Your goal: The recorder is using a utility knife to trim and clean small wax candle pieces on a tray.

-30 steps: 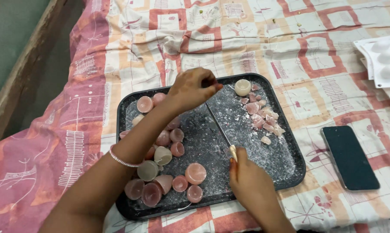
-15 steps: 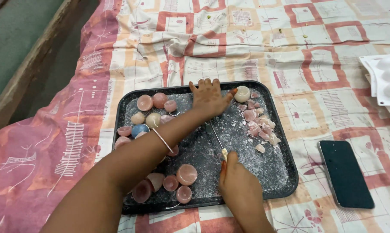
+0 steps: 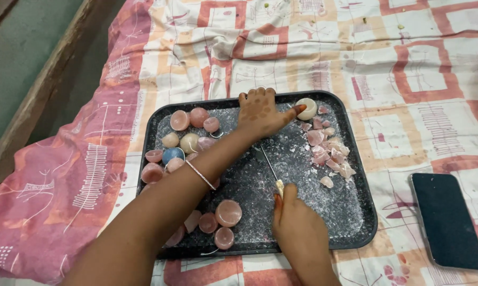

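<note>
The left forearm crosses the tray (image 3: 355, 159) from the lower left and hides several of the domes beneath it; a thin bangle (image 3: 201, 175) rings the wrist. The right hand (image 3: 297, 230) is cut off at the bottom edge, so its wrist and arm are out of view. A phone (image 3: 446, 218) lies face up on the cloth at the right, its lower corner close to the frame edge, screen dark.

The knife (image 3: 268, 165) is hard to make out: a thin blade, grey against the grey tray floor, with only a pale bit of handle showing at the right hand's fingertips. Its long axis runs from that handle near the tray's middle up and slightly left, the tip pointing toward the left hand (image 3: 260, 112). Whether the tip touches that hand cannot be told.

The right hand is closed around the knife handle, thumb on top. The left hand lies flat and open, palm down, on the tray's far part, fingers spread, index fingertip touching a cream dome (image 3: 306, 108) near the far right corner.

The tray is dark, rectangular with rounded corners and a raised rim, its floor dusted with white powdery scrapings. Smooth waxy half-spheres (image 3: 178, 121), mostly pink, some cream and one blue (image 3: 173, 155), cluster on its left half; some lie flat side up. Pink broken shards (image 3: 329, 148) lie in a loose pile at the right. The cloth (image 3: 408, 63) beneath is a wrinkled printed sheet in red, orange and cream squares.
</note>
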